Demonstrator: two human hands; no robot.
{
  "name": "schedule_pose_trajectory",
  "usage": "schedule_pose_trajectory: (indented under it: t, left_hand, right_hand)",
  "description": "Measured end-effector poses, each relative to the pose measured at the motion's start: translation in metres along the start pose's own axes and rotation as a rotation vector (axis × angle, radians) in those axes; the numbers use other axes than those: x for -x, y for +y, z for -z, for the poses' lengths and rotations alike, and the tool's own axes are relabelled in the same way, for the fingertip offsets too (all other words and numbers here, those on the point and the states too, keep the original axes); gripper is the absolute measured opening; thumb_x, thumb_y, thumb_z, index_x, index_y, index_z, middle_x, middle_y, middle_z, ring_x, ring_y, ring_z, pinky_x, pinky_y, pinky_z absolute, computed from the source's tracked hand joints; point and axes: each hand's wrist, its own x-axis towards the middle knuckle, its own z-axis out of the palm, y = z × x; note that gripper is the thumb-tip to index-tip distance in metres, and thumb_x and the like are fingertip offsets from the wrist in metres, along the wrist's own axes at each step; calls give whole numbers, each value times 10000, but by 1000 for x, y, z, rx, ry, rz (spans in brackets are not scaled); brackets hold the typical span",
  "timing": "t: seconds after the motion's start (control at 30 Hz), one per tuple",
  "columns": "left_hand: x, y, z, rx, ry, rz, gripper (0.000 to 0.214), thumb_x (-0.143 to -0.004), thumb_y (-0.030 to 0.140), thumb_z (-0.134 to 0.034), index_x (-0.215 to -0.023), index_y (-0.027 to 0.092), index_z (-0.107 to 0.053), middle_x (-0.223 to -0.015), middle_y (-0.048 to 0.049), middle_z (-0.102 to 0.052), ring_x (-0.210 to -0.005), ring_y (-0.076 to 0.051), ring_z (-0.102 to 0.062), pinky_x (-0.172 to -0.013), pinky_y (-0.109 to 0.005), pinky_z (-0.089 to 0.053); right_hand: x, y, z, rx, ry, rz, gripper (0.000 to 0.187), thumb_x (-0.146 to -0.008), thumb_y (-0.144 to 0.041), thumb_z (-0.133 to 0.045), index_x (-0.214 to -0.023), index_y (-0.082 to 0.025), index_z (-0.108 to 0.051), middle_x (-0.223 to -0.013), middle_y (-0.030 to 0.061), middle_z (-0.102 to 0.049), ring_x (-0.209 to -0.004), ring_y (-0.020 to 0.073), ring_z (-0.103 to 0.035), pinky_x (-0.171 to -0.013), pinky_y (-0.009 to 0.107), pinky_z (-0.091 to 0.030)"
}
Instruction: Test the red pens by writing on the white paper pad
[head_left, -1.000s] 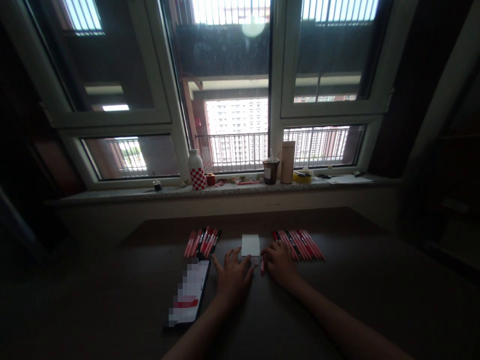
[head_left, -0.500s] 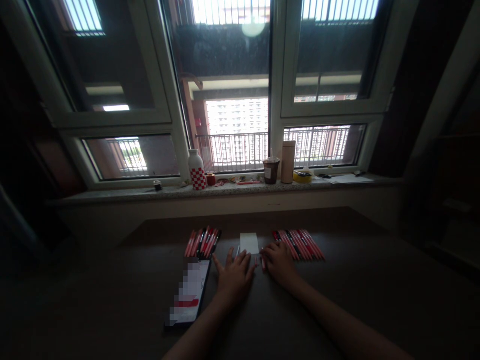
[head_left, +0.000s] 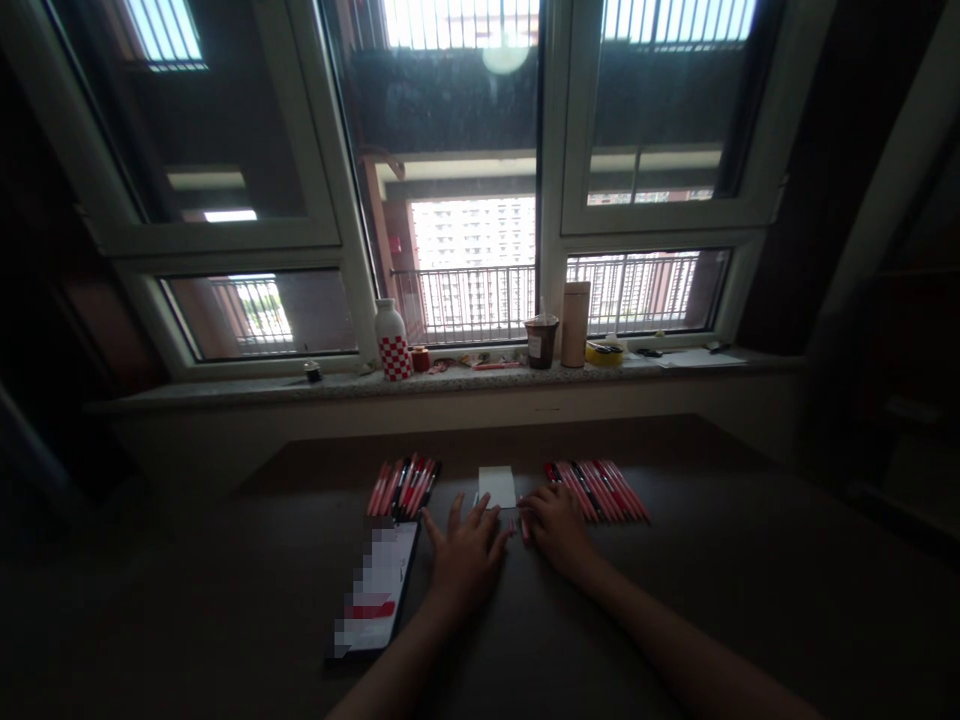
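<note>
My left hand [head_left: 466, 552] lies flat on the dark table [head_left: 675, 620], fingers spread, its fingertips touching the near edge of a small white paper pad [head_left: 497, 486]. My right hand [head_left: 555, 525] rests beside it with fingers curled over a red pen [head_left: 524, 526] that lies between the two hands. A row of red and black pens [head_left: 405, 486] lies to the left of the pad. Another row of pens [head_left: 600, 488] lies to the right, just past my right hand.
A phone [head_left: 373, 590] lies on the table left of my left hand. The windowsill [head_left: 225, 385] behind the table carries a checked bottle [head_left: 392, 340], a drink cup [head_left: 541, 342], a tall flask [head_left: 575, 323] and small items.
My left hand slid forward a little and its fingertips now reach the pad's near edge. The right hand has hardly moved.
</note>
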Motion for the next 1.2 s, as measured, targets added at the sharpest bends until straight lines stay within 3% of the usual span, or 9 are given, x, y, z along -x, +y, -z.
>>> schedule_pose_trajectory:
  t: [0.17, 0.37, 0.83, 1.2]
  left_hand:
    - [3, 1, 8, -54, 125, 137, 339, -876, 357, -444, -1168, 294, -605, -1258, -77, -581, -1237, -302, -401, -1060, -700, -17]
    - [5, 0, 13, -105, 140, 148, 297, -873, 313, -435, -1085, 295, -643, -1014, -42, -654, -1074, -263, -485, -1066, -668, -46]
    - [4, -4, 11, -128, 132, 188, 288, -863, 253, -424, -1031, 268, -657, -938, -43, -632, -998, -236, -514, -1072, -615, -111]
    - [4, -3, 16, 24, 169, 187, 308, -902, 257, -390, -1089, 277, -633, -950, -30, -637, -997, -203, -545, -1103, -564, -128]
  right_hand:
    - [0, 2, -2, 20, 14, -39, 284, -838, -138, -513, -1025, -257, -691, -1044, 66, -645, -1067, 272, -449, -934, 398, -316]
    - [0, 3, -3, 47, -7, -56, 283, -834, -137, -514, -1042, -237, -679, -1032, 67, -650, -1063, 267, -455, -929, 386, -324]
    - [0, 4, -3, 25, -6, -28, 292, -815, -105, -521, -1037, -215, -674, -1009, 63, -652, -1037, 254, -481, -916, 345, -359]
    - [1, 2, -2, -2, 17, -30, 306, -829, -92, -481, -1038, -198, -677, -1000, 65, -651, -1042, 251, -474, -925, 343, -359]
